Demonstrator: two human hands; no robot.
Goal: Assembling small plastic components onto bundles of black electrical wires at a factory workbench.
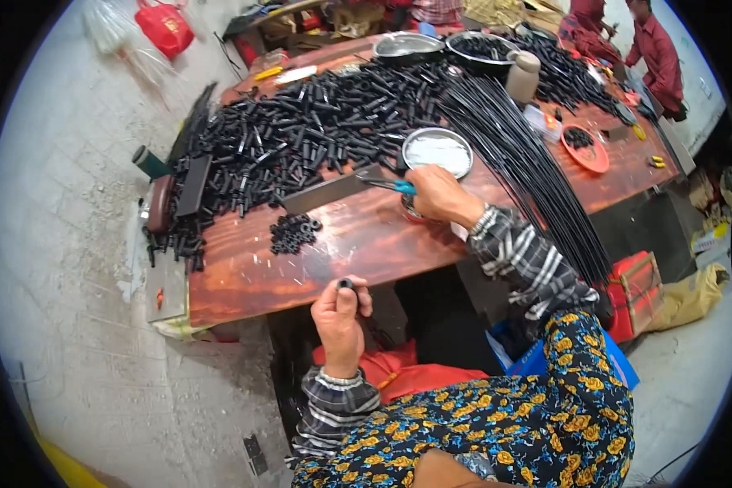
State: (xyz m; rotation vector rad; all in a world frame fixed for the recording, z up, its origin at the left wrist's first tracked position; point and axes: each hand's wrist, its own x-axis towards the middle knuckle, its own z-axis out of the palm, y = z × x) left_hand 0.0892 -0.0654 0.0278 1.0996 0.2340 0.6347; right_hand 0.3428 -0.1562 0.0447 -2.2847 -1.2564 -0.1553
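Note:
My left hand (340,324), held just off the table's front edge, is closed around a short black tube (346,285) whose round open end faces up. My right hand (441,193) grips teal-handled pliers (392,185), their grey metal jaws pointing left over a flat grey bar (327,192). Just beyond that hand stands a round metal bowl (406,157) with white contents. A small dish under the right hand is mostly hidden. Left of the hands lies a small pile of black rings (294,234) on the reddish wooden table (366,236).
A heap of black tubes (317,114) covers the table's far left. Long black rods (537,171) run along the right, overhanging the front edge. Beyond them sit an orange dish (595,159) and a beige jug (523,77). Two people in red (655,57) are at the far right.

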